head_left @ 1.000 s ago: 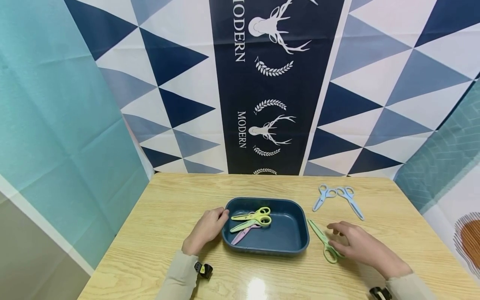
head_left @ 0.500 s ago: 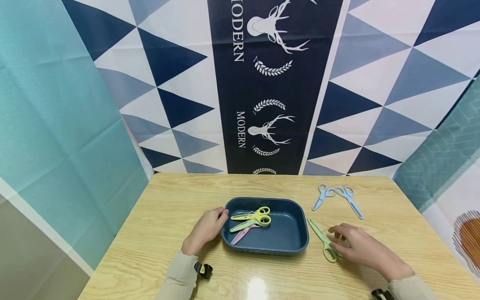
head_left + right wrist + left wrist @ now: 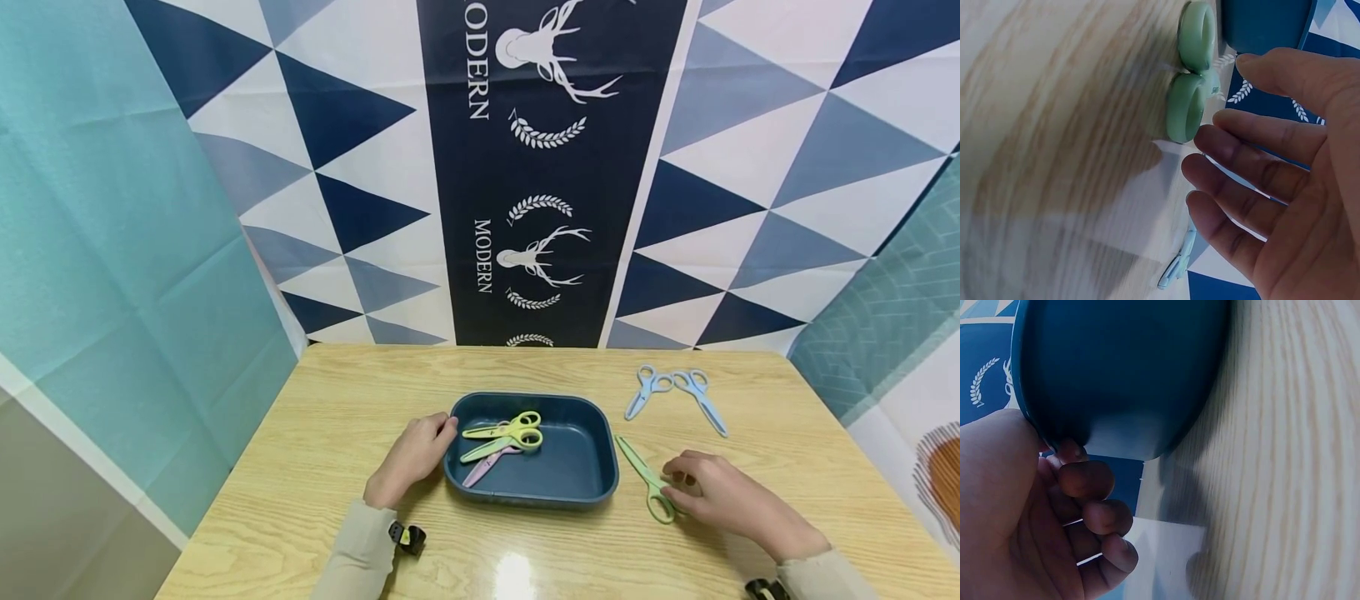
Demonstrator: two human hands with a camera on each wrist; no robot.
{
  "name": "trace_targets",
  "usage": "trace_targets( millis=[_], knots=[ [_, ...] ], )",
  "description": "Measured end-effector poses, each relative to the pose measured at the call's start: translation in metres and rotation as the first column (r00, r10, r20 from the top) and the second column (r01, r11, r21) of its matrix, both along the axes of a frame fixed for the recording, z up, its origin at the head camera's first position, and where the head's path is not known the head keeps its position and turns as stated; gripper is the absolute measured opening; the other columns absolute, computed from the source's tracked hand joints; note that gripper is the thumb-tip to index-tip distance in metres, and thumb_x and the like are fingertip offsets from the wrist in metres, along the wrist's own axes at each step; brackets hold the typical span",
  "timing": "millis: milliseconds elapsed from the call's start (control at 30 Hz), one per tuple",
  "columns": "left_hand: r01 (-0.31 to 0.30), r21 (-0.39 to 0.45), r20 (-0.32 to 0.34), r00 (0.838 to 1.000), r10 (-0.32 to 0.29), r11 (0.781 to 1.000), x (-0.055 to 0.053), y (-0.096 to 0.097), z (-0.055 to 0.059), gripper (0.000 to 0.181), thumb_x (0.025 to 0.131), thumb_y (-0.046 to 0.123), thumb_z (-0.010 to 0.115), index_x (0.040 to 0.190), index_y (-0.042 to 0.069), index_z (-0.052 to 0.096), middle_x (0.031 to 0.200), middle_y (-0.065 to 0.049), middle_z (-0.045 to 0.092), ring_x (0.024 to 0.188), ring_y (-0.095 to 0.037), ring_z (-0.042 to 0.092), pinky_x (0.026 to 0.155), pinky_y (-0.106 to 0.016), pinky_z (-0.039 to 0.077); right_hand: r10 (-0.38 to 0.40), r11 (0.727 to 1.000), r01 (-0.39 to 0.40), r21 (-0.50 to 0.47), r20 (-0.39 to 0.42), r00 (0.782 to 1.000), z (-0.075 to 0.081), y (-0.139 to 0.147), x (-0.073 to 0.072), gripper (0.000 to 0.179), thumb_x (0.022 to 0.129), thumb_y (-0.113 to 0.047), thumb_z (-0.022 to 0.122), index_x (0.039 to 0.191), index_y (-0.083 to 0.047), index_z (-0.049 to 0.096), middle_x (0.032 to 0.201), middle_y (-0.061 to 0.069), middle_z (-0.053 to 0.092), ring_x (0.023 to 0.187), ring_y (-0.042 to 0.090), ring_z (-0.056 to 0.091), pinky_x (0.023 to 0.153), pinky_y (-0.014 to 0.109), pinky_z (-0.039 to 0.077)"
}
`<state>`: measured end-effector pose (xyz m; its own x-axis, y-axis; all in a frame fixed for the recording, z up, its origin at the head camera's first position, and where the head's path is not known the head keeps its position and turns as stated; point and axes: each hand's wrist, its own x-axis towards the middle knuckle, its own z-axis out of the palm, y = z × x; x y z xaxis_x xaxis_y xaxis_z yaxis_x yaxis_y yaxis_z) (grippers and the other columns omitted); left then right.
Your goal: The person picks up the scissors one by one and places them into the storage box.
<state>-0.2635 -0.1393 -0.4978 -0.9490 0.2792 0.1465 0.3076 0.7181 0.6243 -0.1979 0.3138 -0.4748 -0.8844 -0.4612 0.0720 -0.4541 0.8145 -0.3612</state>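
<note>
My left hand (image 3: 417, 457) pinches the left rim of a dark blue tray (image 3: 577, 498); in the left wrist view the thumb and index finger meet at the rim and the other fingers curl below. Inside the tray lie yellow scissors (image 3: 487, 433), light green scissors (image 3: 480, 452) and pink scissors (image 3: 482, 471), overlapping. On the table to the tray's right lie green scissors (image 3: 642, 467), blades pointing at the tray. My right hand (image 3: 720, 493) hovers beside their handles, fingers loosely bent. In the right wrist view the fingers stand apart from the green handle loops (image 3: 1186, 107), holding nothing.
Two pairs of blue scissors, one on the left (image 3: 643, 393) and one on the right (image 3: 702, 402), lie with handles touching at the back right of the wooden table (image 3: 360, 375). A patterned cloth (image 3: 375, 167) hangs behind the table's far edge.
The right hand has shifted very slightly beside the green scissors' handles. The left hand, the tray and all the scissors stay in place.
</note>
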Motion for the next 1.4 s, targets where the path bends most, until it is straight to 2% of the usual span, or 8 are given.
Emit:
trace_targets(
  millis=[567,1100,1400],
  knots=[
    [0.005,0.004,0.004,1.000,-0.005,1.000,0.0002,-0.0003,0.0022,0.038,0.110,0.031,0.045,0.076,0.016,0.051,0.064,0.006,0.038,0.056,-0.007,0.039,0.056,-0.023,0.034,-0.015,1.000,0.015,0.017,0.046,0.999,-0.0024,0.0025,-0.0006,0.021,0.089,-0.023,0.079,0.101,-0.007,0.074,0.089,-0.008,0.065,0.076,-0.003,0.053,0.066,0.027,0.051],
    [0.004,0.008,-0.002,1.000,-0.004,1.000,-0.0009,0.0003,0.0021,0.038,0.110,0.029,0.045,0.075,0.015,0.050,0.064,0.006,0.038,0.055,-0.008,0.039,0.054,-0.023,0.033,-0.014,1.000,0.014,0.027,0.017,1.000,-0.0044,0.0016,0.0010,0.019,0.089,-0.023,0.079,0.100,-0.009,0.074,0.092,-0.008,0.065,0.077,-0.003,0.053,0.066,0.027,0.051],
    [0.011,0.008,-0.014,1.000,-0.011,1.000,-0.0014,0.0008,0.0005,0.038,0.110,0.027,0.046,0.074,0.016,0.049,0.063,0.007,0.037,0.054,-0.007,0.037,0.053,-0.022,0.032,0.000,1.000,0.000,0.010,-0.011,1.000,-0.0052,0.0011,0.0033,0.014,0.090,-0.021,0.079,0.098,-0.012,0.074,0.088,-0.011,0.059,0.075,-0.003,0.048,0.063,0.026,0.047]
  ],
)
